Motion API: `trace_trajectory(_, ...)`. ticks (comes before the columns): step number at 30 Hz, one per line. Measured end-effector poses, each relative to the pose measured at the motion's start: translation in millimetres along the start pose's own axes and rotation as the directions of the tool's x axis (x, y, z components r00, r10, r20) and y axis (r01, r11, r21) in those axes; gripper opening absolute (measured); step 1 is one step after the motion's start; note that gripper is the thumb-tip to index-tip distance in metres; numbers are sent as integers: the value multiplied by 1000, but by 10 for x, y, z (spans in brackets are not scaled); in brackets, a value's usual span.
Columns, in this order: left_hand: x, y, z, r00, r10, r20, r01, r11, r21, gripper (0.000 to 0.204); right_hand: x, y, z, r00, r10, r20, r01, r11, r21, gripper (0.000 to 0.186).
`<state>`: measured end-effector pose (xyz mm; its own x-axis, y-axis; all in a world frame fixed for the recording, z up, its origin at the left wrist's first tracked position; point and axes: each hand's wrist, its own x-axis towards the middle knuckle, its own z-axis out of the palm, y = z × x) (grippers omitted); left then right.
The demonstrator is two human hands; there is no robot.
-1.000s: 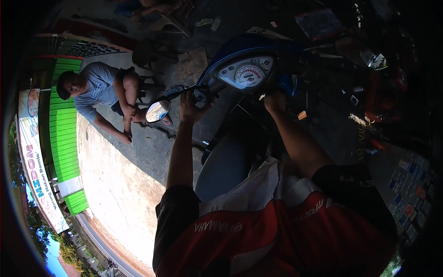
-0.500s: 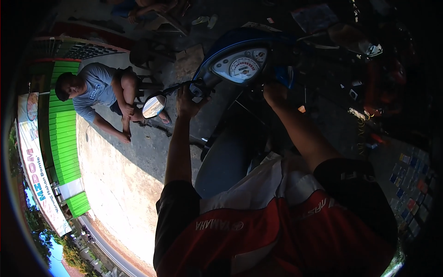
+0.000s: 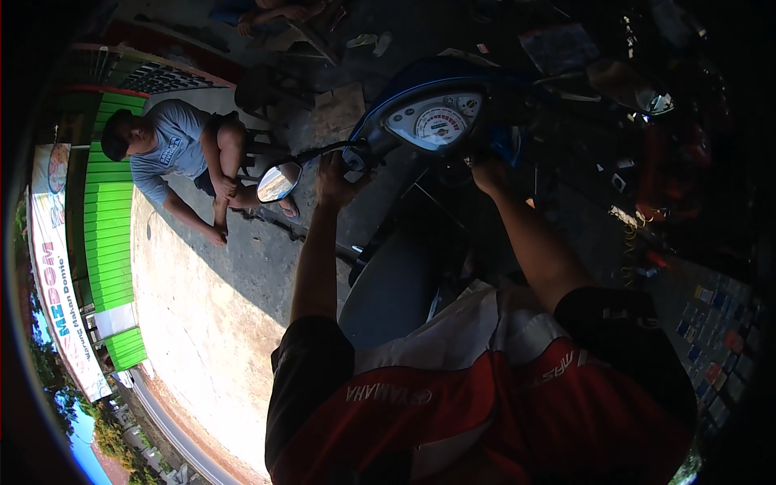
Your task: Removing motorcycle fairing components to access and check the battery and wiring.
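Note:
A blue scooter [image 3: 440, 69] stands in front of me, with its round-dialled instrument panel [image 3: 432, 121], left mirror [image 3: 276, 182] and dark seat [image 3: 384, 291]. My left hand [image 3: 339, 184] is wrapped round the left handlebar grip, beside the switch housing under the mirror stalk. My right hand [image 3: 489, 174] is closed low under the right side of the instrument panel, near a small bright metal bit; what its fingers hold is hidden by shadow and the hand itself.
A seated person [image 3: 174, 141] is to my left, another person [image 3: 275, 12] at top. A cardboard piece [image 3: 335, 109] lies beyond the scooter. Green corrugated panels [image 3: 109, 226] and a long banner [image 3: 61, 275] border the sunlit ground. Red machinery [image 3: 659, 194] and small packets [image 3: 711, 339] are right.
The view shifted slightly up and back down. My hands stay at about the same places on the scooter, the right one turning a little; the seated person barely moves.

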<state>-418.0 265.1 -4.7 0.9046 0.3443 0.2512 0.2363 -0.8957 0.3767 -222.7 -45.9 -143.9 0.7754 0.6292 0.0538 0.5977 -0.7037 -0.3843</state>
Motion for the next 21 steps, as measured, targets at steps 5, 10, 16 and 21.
trace_trajectory(5, 0, -7, -24, 998, -10, 69, 10, 1000, 0, 85, -57, -112, -358, 984, -160, -76, 151, 982, -111, 20)
trace_trajectory(10, -9, -36, -15, 999, -14, 42, 15, 1000, -27, 80, -572, -275, -1318, 973, -27, 228, -67, 917, 394, 26)
trace_trajectory(16, -3, -41, -46, 998, -35, 61, 36, 999, -13, 83, -445, -2, -2911, 823, -420, -382, 359, 906, -224, 50)
trace_trajectory(21, -13, -17, -71, 1000, -7, 19, 7, 1000, -16, 90, 55, 208, -3378, 965, -258, 42, 261, 956, -133, 87)
